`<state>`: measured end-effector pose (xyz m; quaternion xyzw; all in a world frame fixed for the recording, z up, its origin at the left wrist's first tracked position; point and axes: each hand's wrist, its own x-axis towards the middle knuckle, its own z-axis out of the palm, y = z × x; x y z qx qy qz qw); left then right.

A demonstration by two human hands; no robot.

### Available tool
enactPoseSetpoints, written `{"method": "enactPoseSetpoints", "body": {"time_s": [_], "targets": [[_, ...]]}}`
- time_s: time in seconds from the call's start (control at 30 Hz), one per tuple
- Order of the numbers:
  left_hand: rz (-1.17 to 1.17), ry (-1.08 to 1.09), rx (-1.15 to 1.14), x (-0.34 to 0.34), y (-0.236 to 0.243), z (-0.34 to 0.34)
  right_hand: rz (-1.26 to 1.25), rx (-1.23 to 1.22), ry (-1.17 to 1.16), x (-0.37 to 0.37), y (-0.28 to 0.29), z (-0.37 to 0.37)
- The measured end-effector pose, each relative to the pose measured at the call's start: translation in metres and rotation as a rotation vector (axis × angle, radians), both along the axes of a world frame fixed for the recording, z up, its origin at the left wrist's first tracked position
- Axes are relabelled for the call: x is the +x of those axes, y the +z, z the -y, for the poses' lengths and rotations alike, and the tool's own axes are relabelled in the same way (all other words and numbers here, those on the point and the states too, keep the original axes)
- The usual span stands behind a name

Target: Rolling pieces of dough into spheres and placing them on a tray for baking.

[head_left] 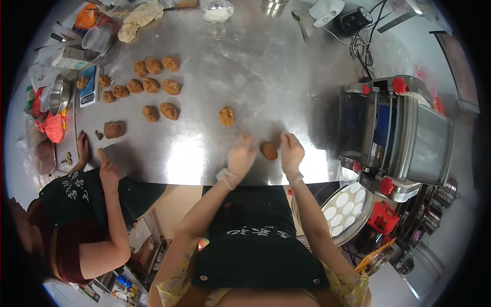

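A flattened brown dough piece lies on the metal table between my two hands, near the front edge. To its left my left hand, in a thin clear glove, hovers with its fingers smeared by motion. Close on the dough's right side is my right hand, also gloved, with fingers curled together; what they hold, if anything, is hidden. Neither hand visibly grips the dough. Another dough ball, with pale bits in it, rests farther back, just beyond my left hand.
Several dough lumps sit on the steel table at left, beside a blue scale. A co-worker's hand holds a scraper near a dough block. A metal machine stands right, above a round tray of white discs.
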<state>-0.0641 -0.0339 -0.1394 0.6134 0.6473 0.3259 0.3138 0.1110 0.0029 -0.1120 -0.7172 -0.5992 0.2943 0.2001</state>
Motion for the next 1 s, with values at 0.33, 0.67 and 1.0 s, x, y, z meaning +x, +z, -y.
{"method": "enactPoseSetpoints", "body": {"time_s": [0.33,0.67,1.0], "targets": [[0.425,0.218,-0.256,0.034,0.001,0.019,0.518,0.448,0.105,-0.033,-0.040,0.001],[0.450,0.354,-0.222,0.008,-0.004,0.012,0.507,0.457,0.275,-0.058,-0.037,-0.028],[0.083,0.219,-0.336,0.041,0.013,0.000,0.412,0.467,0.189,-0.033,-0.052,-0.050]]}}
